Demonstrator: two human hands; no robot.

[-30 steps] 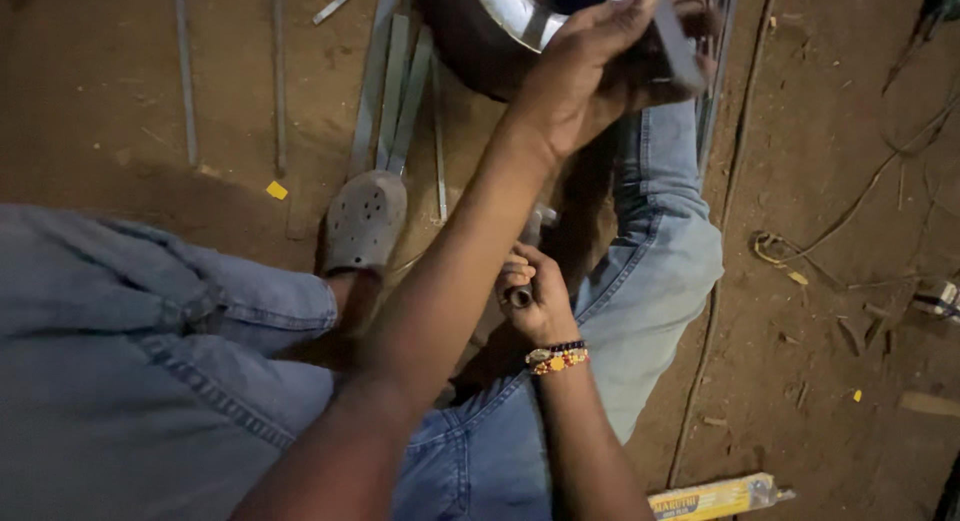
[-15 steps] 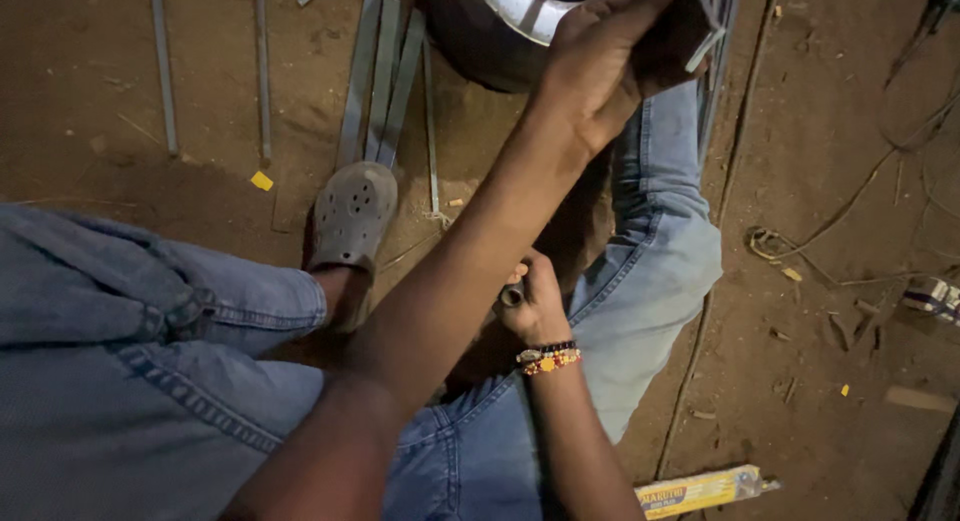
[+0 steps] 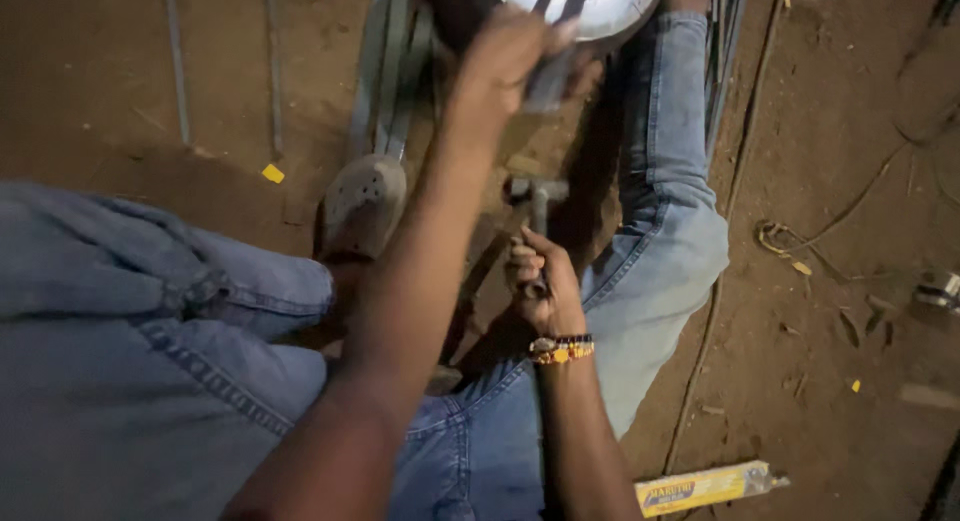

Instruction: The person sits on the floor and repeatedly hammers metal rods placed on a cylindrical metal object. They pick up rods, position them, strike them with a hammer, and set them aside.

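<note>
now the hammer [image 3: 538,203] is up: its head shows clear above the right hand [image 3: 540,286], where a moment ago only a stub of handle poked out of that fist near the knee. the fingers are wrapped tight round the handle, head pointing up toward the work, so this looks like a swing being readied. the metal rim [image 3: 600,6], a shiny round piece at the top edge, sits a little more to the right in view than half a second back, partly cut off by the frame. the left hand [image 3: 515,51] is clamped on a flat metal strip [image 3: 550,76] held against that rim, blurred, so the exact contact is hard to read. below them, jeans, a grey clog [image 3: 362,206] on the dirt floor [image 3: 850,231], thin metal rods [image 3: 385,71] lying alongside, a beaded bracelet [image 3: 562,349] on the right wrist, and a yellow packet [image 3: 700,486] at the bottom right.
</note>
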